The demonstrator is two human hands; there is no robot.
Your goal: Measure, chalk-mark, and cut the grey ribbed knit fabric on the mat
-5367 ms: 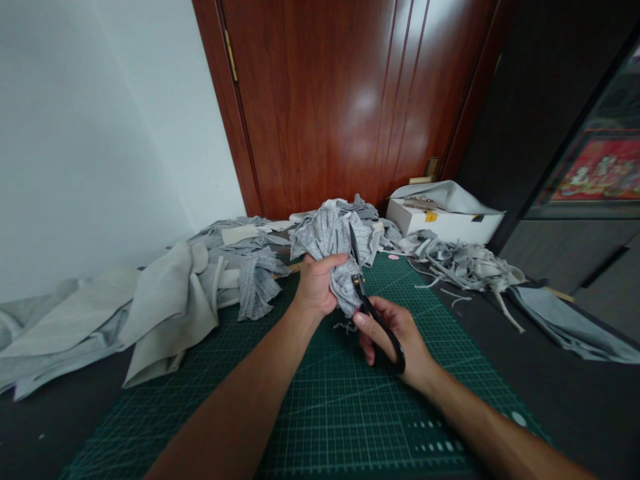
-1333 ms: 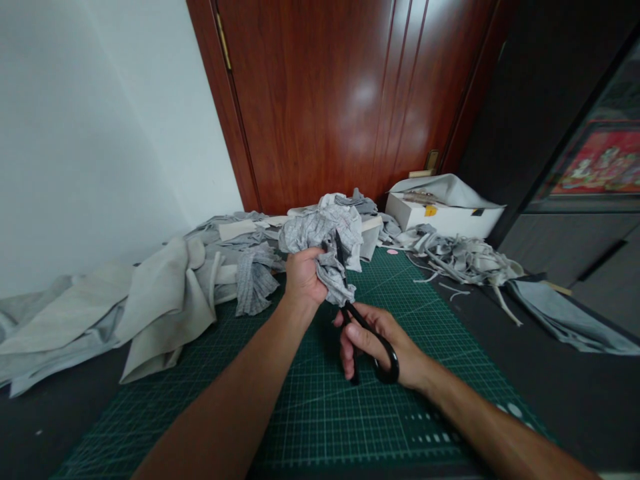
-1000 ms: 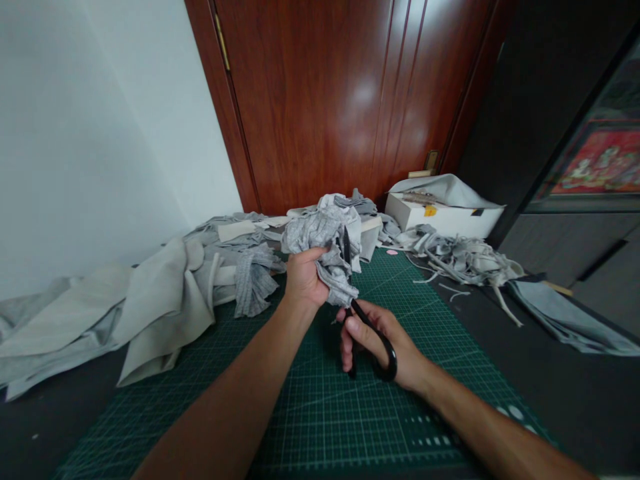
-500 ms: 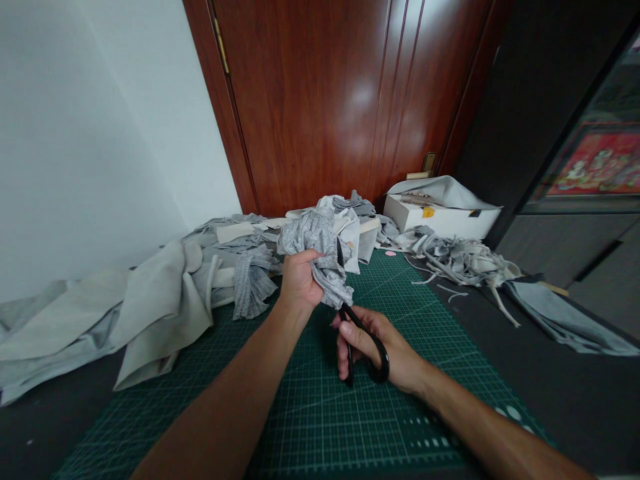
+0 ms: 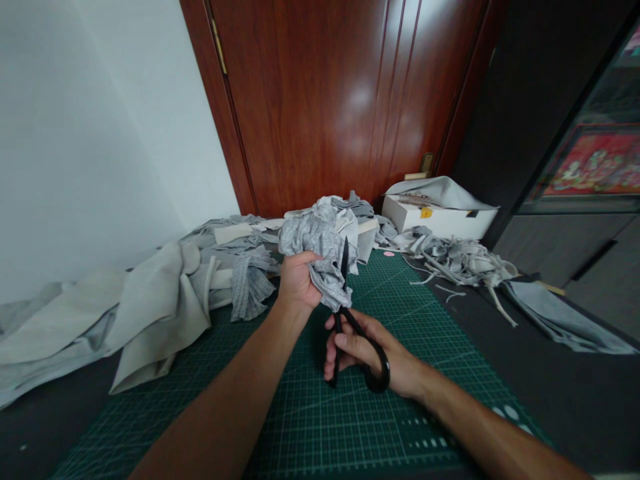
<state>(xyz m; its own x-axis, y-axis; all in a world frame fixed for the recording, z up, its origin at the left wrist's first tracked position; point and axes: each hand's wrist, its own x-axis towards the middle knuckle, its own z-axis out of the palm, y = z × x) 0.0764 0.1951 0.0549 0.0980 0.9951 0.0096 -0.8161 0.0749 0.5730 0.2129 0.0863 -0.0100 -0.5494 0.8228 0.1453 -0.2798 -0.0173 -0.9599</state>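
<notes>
The left hand [image 5: 299, 280] grips a bunched grey cloth [image 5: 313, 233] above the green mat [image 5: 310, 427]; the right hand [image 5: 385, 337] holds black scissors [image 5: 345, 260] against it. Snipping seems under way; the next cut calls for steady cloth, fingers clear.

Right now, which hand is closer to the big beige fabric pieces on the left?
Left. The left hand, holding grey cloth, is to the right of the beige pieces, with a grey scrap lying between. The right hand, holding black scissors, is farther right.
</notes>
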